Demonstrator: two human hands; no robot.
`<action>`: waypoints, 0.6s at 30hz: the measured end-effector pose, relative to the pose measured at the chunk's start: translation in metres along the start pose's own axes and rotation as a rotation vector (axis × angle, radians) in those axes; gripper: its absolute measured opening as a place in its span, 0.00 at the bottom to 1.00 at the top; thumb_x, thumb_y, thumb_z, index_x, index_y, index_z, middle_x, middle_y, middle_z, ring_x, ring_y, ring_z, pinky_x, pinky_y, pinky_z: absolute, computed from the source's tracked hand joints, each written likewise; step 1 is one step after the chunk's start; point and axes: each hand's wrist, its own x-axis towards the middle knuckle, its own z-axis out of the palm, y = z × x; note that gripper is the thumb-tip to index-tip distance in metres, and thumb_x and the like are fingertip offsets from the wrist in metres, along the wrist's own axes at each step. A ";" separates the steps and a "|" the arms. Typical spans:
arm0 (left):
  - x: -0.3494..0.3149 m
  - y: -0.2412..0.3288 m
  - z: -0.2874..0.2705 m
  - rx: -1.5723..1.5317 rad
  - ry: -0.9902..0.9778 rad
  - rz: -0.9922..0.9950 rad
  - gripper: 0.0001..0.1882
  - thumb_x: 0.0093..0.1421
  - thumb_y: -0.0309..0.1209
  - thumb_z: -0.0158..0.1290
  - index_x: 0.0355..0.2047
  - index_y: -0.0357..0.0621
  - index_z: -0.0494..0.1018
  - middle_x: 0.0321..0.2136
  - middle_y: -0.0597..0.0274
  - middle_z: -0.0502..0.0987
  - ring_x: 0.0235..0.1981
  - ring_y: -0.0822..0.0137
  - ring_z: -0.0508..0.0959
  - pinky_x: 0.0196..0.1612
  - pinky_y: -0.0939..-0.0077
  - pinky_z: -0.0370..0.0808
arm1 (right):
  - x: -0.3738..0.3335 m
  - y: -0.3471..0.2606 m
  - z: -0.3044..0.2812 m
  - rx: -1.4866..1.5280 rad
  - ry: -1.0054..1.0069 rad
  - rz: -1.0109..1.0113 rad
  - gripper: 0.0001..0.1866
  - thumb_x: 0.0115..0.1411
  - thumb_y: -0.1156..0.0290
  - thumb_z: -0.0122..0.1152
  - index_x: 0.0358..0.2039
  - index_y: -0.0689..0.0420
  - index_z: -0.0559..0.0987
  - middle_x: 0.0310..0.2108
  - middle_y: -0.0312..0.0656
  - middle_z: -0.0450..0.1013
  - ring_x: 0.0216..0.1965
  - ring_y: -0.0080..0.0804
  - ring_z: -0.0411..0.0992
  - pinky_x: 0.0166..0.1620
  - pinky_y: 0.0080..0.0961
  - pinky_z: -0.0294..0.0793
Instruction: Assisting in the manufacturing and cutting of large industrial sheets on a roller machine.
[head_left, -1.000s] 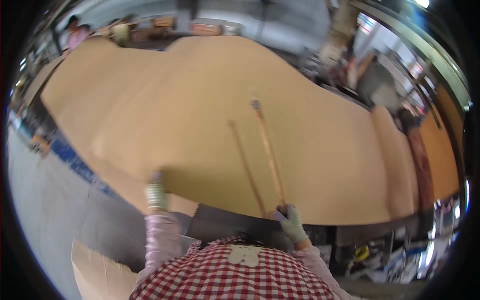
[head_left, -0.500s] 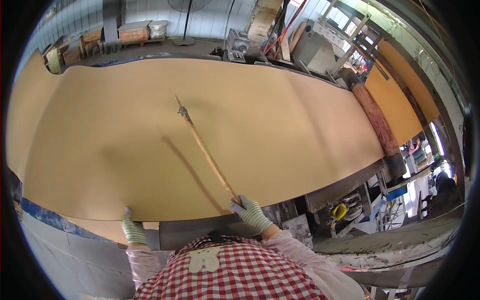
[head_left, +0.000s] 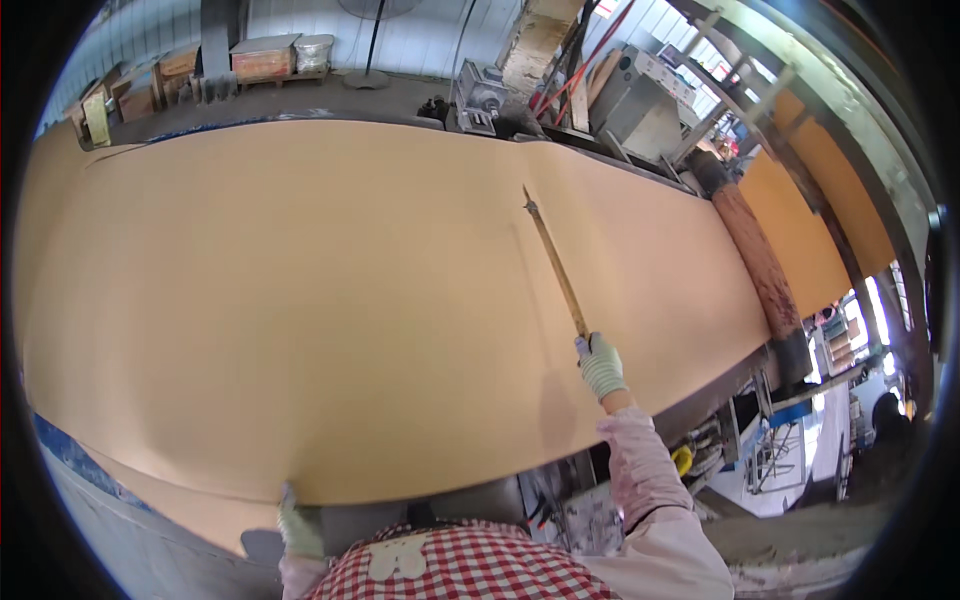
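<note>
The right grip (head_left: 601, 368) holds a slim wooden stick (head_left: 558, 268) over smooth sheeting (head_left: 330, 310).

Shows a pale blue ribbed wall (head_left: 430, 45) along the back, with a dark post (head_left: 216, 40) in front; has a grey floor (head_left: 330, 99) at its foot; holds a reddish box (head_left: 264, 66) and a wrapped block (head_left: 313, 53) on a low stand (head_left: 300, 76), with a standing fan (head_left: 376, 40) just right of them; includes a grey cabinet (head_left: 638, 108) farther right; glares white through gaps at the far right.
</note>
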 end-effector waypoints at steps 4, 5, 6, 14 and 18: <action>-0.017 -0.002 0.045 -0.249 0.073 0.082 0.26 0.57 0.48 0.48 0.49 0.43 0.63 0.46 0.59 0.68 0.47 0.62 0.67 0.50 0.67 0.64 | 0.145 -0.051 0.018 -0.178 0.126 -0.130 0.18 0.58 0.55 0.48 0.33 0.60 0.71 0.30 0.57 0.72 0.34 0.56 0.71 0.37 0.46 0.71; -0.018 -0.013 0.058 -0.229 0.154 0.063 0.24 0.57 0.48 0.48 0.46 0.44 0.63 0.43 0.60 0.67 0.44 0.64 0.66 0.46 0.68 0.63 | 0.180 -0.074 0.021 -0.176 0.144 -0.165 0.18 0.58 0.56 0.48 0.32 0.61 0.72 0.30 0.57 0.72 0.34 0.56 0.71 0.37 0.45 0.71; -0.019 -0.022 0.070 -0.212 0.235 0.046 0.22 0.57 0.48 0.48 0.44 0.45 0.64 0.39 0.62 0.66 0.41 0.65 0.65 0.43 0.70 0.63 | 0.213 -0.098 0.025 -0.173 0.156 -0.200 0.18 0.58 0.56 0.48 0.31 0.62 0.73 0.30 0.58 0.72 0.34 0.56 0.71 0.37 0.44 0.71; 0.001 0.020 0.045 -0.150 0.778 0.122 0.15 0.56 0.47 0.51 0.22 0.53 0.66 0.14 0.73 0.61 0.15 0.77 0.58 0.19 0.82 0.56 | 0.387 -0.265 0.040 -0.460 0.064 -0.252 0.16 0.52 0.62 0.54 0.34 0.61 0.78 0.32 0.54 0.74 0.38 0.51 0.72 0.40 0.40 0.72; -0.008 0.066 -0.013 -0.111 0.283 0.280 0.24 0.60 0.46 0.44 0.49 0.41 0.65 0.47 0.58 0.70 0.48 0.62 0.69 0.50 0.64 0.67 | 0.300 -0.273 0.038 -1.047 -0.318 -0.710 0.13 0.45 0.68 0.57 0.29 0.63 0.78 0.22 0.50 0.75 0.26 0.47 0.75 0.30 0.37 0.73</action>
